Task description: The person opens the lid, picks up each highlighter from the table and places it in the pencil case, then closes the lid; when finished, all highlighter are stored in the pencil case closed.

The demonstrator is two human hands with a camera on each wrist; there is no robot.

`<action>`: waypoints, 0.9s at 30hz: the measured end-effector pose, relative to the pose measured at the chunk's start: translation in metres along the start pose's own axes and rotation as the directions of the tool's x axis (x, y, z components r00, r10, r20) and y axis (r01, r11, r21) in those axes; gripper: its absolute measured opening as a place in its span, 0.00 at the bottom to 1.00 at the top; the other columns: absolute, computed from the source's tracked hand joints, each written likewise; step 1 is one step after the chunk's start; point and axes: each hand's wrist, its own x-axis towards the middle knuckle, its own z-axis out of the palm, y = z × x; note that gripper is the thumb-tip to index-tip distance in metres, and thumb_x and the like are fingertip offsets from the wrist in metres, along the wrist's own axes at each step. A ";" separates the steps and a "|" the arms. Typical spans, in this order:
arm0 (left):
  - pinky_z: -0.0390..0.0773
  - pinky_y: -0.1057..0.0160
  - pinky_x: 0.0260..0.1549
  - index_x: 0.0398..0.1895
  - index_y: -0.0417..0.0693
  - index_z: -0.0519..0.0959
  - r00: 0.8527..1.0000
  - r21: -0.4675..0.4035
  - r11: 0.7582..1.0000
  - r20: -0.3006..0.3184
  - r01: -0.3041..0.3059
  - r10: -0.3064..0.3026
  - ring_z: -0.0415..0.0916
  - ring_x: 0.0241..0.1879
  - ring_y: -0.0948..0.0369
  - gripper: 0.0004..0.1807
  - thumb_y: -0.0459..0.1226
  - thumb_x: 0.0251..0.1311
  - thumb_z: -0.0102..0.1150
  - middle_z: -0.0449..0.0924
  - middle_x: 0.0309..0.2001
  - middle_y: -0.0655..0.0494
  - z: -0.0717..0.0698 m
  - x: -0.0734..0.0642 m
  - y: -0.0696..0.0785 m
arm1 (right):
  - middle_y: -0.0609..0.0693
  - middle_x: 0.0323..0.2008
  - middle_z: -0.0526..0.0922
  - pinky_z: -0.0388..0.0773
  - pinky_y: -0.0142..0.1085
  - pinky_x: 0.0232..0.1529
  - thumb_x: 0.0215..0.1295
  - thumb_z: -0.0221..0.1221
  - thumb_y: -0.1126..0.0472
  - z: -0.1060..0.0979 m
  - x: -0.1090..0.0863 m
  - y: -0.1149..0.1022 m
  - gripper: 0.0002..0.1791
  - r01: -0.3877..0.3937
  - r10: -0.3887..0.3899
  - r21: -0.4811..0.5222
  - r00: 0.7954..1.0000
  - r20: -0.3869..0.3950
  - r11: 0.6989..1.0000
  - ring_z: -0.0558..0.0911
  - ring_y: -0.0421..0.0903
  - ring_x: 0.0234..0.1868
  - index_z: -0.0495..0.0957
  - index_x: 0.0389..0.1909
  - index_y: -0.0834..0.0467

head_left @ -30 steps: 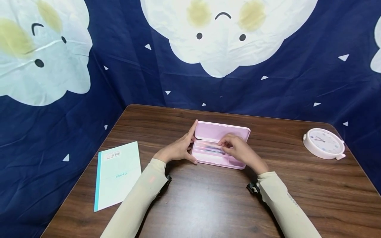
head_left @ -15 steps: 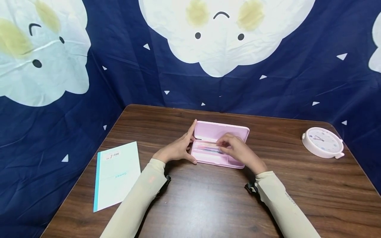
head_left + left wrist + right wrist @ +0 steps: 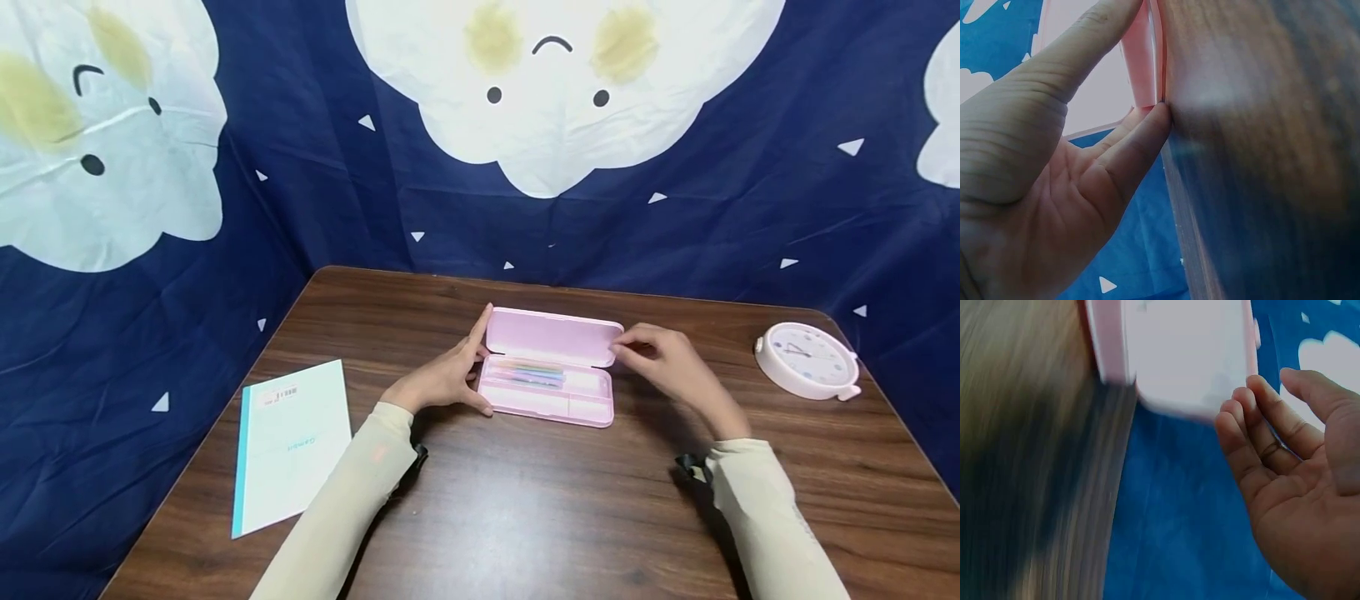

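Observation:
An open pink pencil case (image 3: 525, 405) lies on the table, its lid (image 3: 551, 336) raised at the back. Several pastel-coloured pens (image 3: 528, 372) lie side by side in the rear compartment; the front compartments hold nothing visible. At the case's left end is my left hand (image 3: 442, 375), thumb at the front corner and a straight index finger up along the lid's left edge. The left wrist view shows a fingertip (image 3: 1161, 115) touching the case's lower corner. My right hand (image 3: 671, 362) is beside the lid's right edge, fingers slightly bent and thumb apart from them; contact is unclear.
A pale green notebook (image 3: 292, 450) with a blue spine lies at the table's left. On the right stands a round pink clock (image 3: 806, 360). Dark blue cloth (image 3: 465, 217) with cloud shapes hangs behind the wooden table (image 3: 525, 508).
My right hand has left the pens inside the case and moved right, to the lid's right edge. The pens now show fully. My left hand stays in place at the case's left end.

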 end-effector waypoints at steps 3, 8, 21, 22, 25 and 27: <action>0.79 0.47 0.66 0.88 0.57 0.21 1.000 -0.005 1.000 -0.006 0.008 -0.008 0.71 0.68 0.45 0.88 0.34 0.46 0.91 0.72 0.62 0.37 -0.001 -0.001 -0.001 | 0.54 0.41 0.91 0.77 0.29 0.44 0.78 0.65 0.62 -0.015 -0.007 0.011 0.09 -0.098 0.098 0.000 0.995 -0.015 0.995 0.83 0.40 0.42 0.90 0.46 0.63; 0.79 0.46 0.66 0.89 0.59 0.22 1.000 -0.036 0.999 -0.013 0.027 -0.028 0.70 0.69 0.44 0.88 0.32 0.45 0.91 0.71 0.61 0.37 -0.001 -0.004 -0.004 | 0.64 0.41 0.91 0.83 0.29 0.40 0.86 0.55 0.59 -0.013 -0.007 0.026 0.21 -0.297 0.289 0.162 0.955 0.069 0.941 0.85 0.39 0.36 0.86 0.49 0.75; 0.79 0.46 0.66 0.88 0.61 0.21 1.000 -0.039 0.999 -0.010 0.016 -0.016 0.70 0.68 0.44 0.88 0.32 0.45 0.90 0.71 0.61 0.36 0.000 -0.002 -0.003 | 0.69 0.43 0.87 0.86 0.34 0.41 0.91 0.32 0.41 0.023 0.001 0.021 0.44 -0.468 0.415 0.385 0.884 0.217 0.796 0.85 0.46 0.37 0.75 0.61 0.81; 0.79 0.46 0.66 0.88 0.62 0.21 1.000 -0.040 0.999 -0.009 0.016 -0.017 0.70 0.68 0.44 0.88 0.32 0.45 0.90 0.71 0.61 0.36 0.000 -0.002 -0.003 | 0.69 0.42 0.87 0.86 0.34 0.41 0.91 0.32 0.40 0.025 0.002 0.019 0.44 -0.469 0.419 0.381 0.883 0.209 0.797 0.85 0.45 0.37 0.76 0.59 0.81; 0.79 0.47 0.66 0.88 0.61 0.21 1.000 -0.040 0.999 -0.007 0.018 -0.018 0.71 0.68 0.44 0.88 0.31 0.46 0.90 0.71 0.60 0.36 0.001 0.000 -0.002 | 0.67 0.40 0.86 0.86 0.34 0.41 0.90 0.31 0.38 0.029 0.005 0.014 0.45 -0.476 0.433 0.366 0.880 0.196 0.800 0.84 0.45 0.35 0.78 0.50 0.78; 0.79 0.47 0.66 0.88 0.60 0.22 1.000 -0.044 0.999 -0.006 0.018 -0.019 0.71 0.68 0.44 0.87 0.31 0.46 0.90 0.70 0.60 0.36 0.002 0.000 -0.002 | 0.65 0.38 0.86 0.87 0.34 0.41 0.90 0.32 0.38 0.031 0.006 0.013 0.44 -0.480 0.441 0.360 0.877 0.190 0.800 0.84 0.44 0.35 0.78 0.47 0.76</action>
